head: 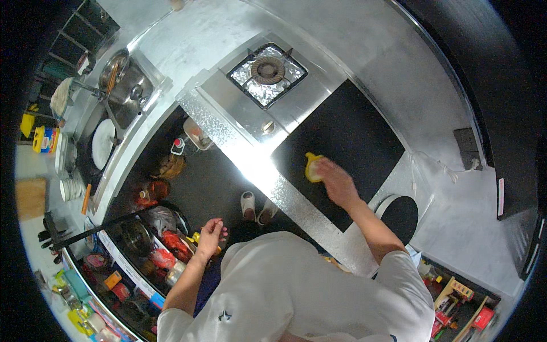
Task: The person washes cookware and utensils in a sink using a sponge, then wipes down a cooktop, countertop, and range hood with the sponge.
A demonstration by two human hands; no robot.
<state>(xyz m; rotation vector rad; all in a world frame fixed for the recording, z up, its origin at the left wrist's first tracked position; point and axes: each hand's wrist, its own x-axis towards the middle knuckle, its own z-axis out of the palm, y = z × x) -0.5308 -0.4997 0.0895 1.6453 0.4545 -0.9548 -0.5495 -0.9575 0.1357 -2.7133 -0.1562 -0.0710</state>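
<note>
My right hand (337,181) is pressed over a yellow-edged cleaning pad (313,168) with a pale middle. The pad lies on a smooth black panel (342,132) set in the steel counter, and my fingers cover much of it. Slight blur shows on that hand. My left hand (209,237) hangs low over the floor, its fingers loosely curled around nothing. Beyond the panel is a gas burner (268,70) ringed with foil, with a control knob (268,127) at the near side of the steel hob.
A steel sink (130,96) and a wok with a white lid (104,144) stand on the left counter. A round black-topped object (399,218) sits by my right forearm. Bottles and bags crowd the floor and shelves at left; a white cable (444,171) runs along the right wall.
</note>
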